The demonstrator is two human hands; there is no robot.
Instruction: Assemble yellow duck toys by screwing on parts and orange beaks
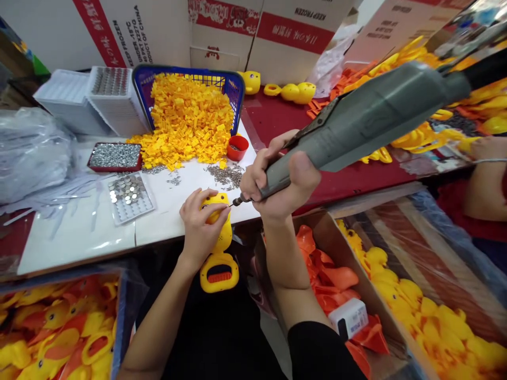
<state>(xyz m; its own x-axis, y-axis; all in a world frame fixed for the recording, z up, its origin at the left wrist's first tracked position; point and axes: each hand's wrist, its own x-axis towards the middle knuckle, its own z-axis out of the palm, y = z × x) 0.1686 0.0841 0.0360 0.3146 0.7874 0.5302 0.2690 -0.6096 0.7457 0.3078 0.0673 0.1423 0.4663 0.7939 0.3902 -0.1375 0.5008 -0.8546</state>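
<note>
My left hand [202, 224] is closed on a yellow plastic duck toy [224, 240], holding it at the table's front edge. The toy's ring-shaped handle [219, 273] has an orange grip and hangs toward my lap. My right hand [279, 182] wraps round a grey electric screwdriver [352, 124], which slants up to the right. Its thin bit points down left and reaches the toy beside my left fingertips. Whether a screw sits at the tip is too small to tell. Loose screws [227, 175] lie just beyond the toy, near a small red cup [237, 148].
A blue basket [237, 100] spills small yellow parts [190, 121] onto the white table. A red tray of screws [114, 156] and a white tray of button cells [130, 195] stand left. Boxes of toy parts flank my lap. Another person's arm [487, 184] shows at right.
</note>
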